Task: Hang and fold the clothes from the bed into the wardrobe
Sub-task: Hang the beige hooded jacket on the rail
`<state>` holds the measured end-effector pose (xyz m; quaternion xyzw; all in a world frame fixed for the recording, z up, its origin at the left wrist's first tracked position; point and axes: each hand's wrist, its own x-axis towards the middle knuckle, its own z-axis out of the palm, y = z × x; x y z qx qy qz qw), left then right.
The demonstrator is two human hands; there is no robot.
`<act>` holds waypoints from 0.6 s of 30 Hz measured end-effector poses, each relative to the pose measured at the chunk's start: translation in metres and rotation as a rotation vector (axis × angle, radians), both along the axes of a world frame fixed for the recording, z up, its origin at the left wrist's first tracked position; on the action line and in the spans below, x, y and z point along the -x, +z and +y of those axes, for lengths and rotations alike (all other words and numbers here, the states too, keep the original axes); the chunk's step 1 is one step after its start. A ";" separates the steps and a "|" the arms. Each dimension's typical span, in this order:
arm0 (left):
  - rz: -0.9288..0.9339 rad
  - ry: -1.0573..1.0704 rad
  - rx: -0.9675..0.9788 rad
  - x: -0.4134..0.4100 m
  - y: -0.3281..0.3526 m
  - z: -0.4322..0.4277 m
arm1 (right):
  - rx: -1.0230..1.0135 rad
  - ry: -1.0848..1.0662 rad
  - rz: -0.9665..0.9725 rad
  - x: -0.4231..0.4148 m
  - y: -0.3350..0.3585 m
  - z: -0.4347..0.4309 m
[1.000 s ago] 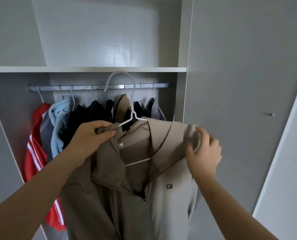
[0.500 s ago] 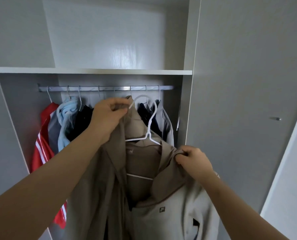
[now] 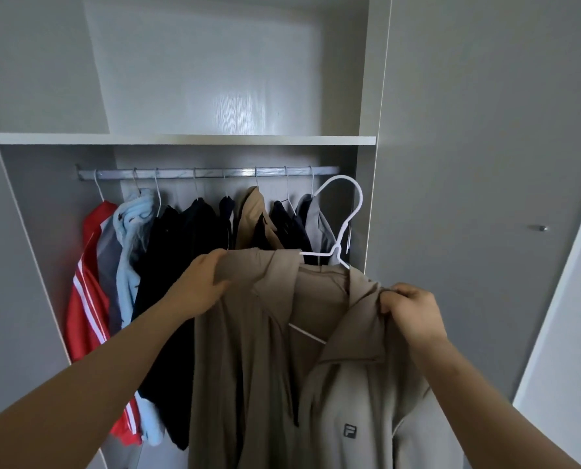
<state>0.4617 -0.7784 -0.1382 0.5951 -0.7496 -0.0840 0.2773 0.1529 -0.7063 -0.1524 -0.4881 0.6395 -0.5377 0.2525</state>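
Jacket (image 3: 248, 367) on hanger (image 3: 335, 252) between hands: left hand (image 3: 197, 289) grips shoulder, right hand (image 3: 414, 313) pinches collar.

Metal rail (image 3: 207, 172) under a white shelf (image 3: 180, 139), thin wire hooks along it. Hanging left to right: red jacket (image 3: 86, 299) with white stripes, light blue fleece (image 3: 131, 231), several dark garments (image 3: 180, 265) packed close, tan coat (image 3: 253, 214), another dark piece (image 3: 287, 225), grey garment (image 3: 316, 225) at the end. To the right, a closed grey door (image 3: 485, 164) with a small metal knob (image 3: 539, 228). A pale panel (image 3: 570, 333) at the far right edge.
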 end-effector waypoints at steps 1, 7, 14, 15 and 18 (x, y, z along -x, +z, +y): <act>0.057 0.017 0.020 0.002 -0.004 -0.002 | 0.000 0.003 -0.010 0.000 0.000 -0.001; 0.061 0.227 0.123 -0.001 -0.005 -0.013 | -0.021 -0.008 -0.103 -0.004 -0.008 -0.003; -0.156 0.124 0.058 -0.025 0.020 -0.021 | -0.073 -0.108 -0.143 0.004 -0.012 -0.001; -0.159 0.081 0.036 -0.027 0.023 -0.019 | -0.072 -0.119 -0.144 0.005 -0.011 0.000; -0.119 0.024 0.033 -0.030 0.027 -0.013 | -0.058 -0.140 -0.147 0.004 -0.005 0.000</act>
